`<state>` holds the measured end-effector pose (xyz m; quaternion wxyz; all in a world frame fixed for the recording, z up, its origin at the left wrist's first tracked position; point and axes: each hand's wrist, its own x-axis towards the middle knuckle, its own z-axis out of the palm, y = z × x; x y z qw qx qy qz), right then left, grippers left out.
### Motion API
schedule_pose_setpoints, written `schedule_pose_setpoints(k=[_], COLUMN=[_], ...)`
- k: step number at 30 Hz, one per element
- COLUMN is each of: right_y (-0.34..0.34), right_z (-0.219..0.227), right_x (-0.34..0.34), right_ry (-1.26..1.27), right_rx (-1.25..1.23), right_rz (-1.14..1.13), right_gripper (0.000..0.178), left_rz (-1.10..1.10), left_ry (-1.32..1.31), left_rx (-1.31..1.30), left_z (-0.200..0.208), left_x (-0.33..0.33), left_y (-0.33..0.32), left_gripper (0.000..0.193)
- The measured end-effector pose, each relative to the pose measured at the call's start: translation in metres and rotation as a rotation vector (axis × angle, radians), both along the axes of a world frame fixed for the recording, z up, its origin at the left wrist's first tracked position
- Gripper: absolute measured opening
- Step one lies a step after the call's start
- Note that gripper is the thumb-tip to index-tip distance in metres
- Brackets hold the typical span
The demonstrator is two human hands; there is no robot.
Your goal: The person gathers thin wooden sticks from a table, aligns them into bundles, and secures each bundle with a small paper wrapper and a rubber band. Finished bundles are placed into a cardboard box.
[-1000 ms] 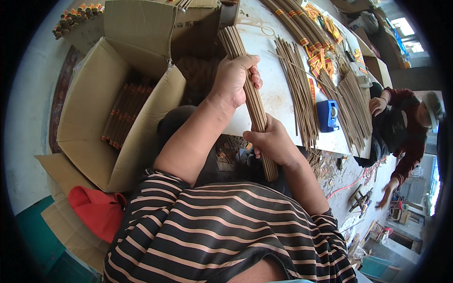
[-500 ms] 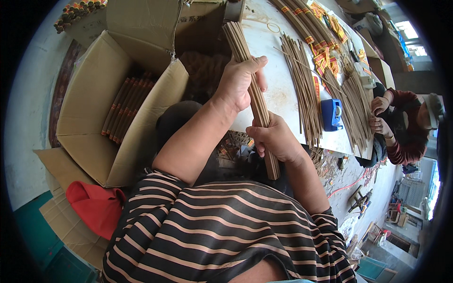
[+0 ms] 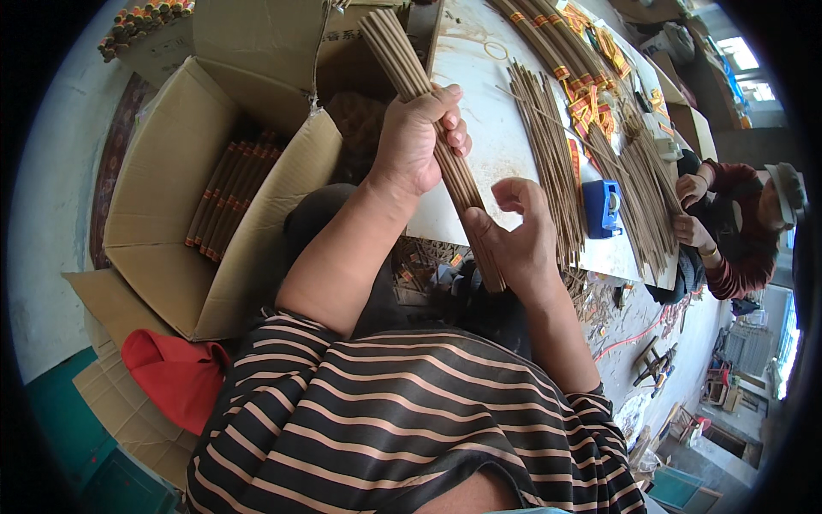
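A bundle of thin brown incense sticks (image 3: 394,53) slants across the space in front of me, its upper end toward the far left. My left hand (image 3: 419,137) is wrapped round the bundle at about its middle. Lower down, my right hand (image 3: 521,236) is open, its fingers curved and apart, with the thumb against or very close to the sticks. Right of my hands, loose incense sticks (image 3: 548,163) lie on the white table (image 3: 479,111). A blue tape dispenser (image 3: 602,208) stands among them.
On my left an open cardboard box (image 3: 154,188) holds several banded incense bundles (image 3: 231,197). More wrapped bundles (image 3: 535,38) and red-yellow labels (image 3: 591,111) lie on the table's far part. A co-worker (image 3: 745,214) handles sticks at the right. A red cloth (image 3: 175,377) hangs at lower left.
The bundle and my left hand have shifted up and to the left. My right hand has loosened from its grip round the lower part, its fingers now spread.
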<state>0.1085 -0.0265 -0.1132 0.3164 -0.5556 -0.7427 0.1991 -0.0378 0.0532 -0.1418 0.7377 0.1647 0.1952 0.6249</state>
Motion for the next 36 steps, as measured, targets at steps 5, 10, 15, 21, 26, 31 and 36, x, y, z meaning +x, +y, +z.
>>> schedule_pose_setpoints(k=[5, 10, 15, 21, 26, 31, 36], right_y=[-0.003, -0.005, -0.002, 0.002, -0.002, -0.014, -0.033], right_z=[0.002, 0.005, 0.008, 0.006, 0.009, 0.011, 0.008], right_x=[-0.003, -0.007, -0.011, -0.012, -0.013, 0.002, 0.023], right_ry=[-0.028, -0.046, -0.012, -0.025, 0.022, -0.023, -0.025], right_rx=[-0.114, -0.173, -0.253, -0.32, -0.2, -0.196, -0.192], right_rz=[-0.04, -0.103, -0.128, -0.118, -0.079, -0.086, -0.139], right_gripper=[0.017, 0.018, 0.02, 0.019, 0.016, 0.014, 0.013], left_rz=[0.036, 0.034, 0.039, 0.054, 0.076, 0.147, 0.187], left_ry=[0.033, 0.027, 0.028, 0.049, 0.017, -0.031, -0.088], left_rx=[0.067, 0.101, 0.081, 0.078, 0.063, 0.076, 0.117], left_z=[-0.001, -0.002, -0.001, -0.002, 0.0, -0.001, 0.001], left_x=[0.002, 0.004, 0.003, 0.002, -0.001, -0.014, -0.027], left_y=[-0.001, -0.002, -0.004, -0.005, -0.003, 0.004, 0.008], left_gripper=[0.021, 0.021, 0.021, 0.024, 0.027, 0.03, 0.03])
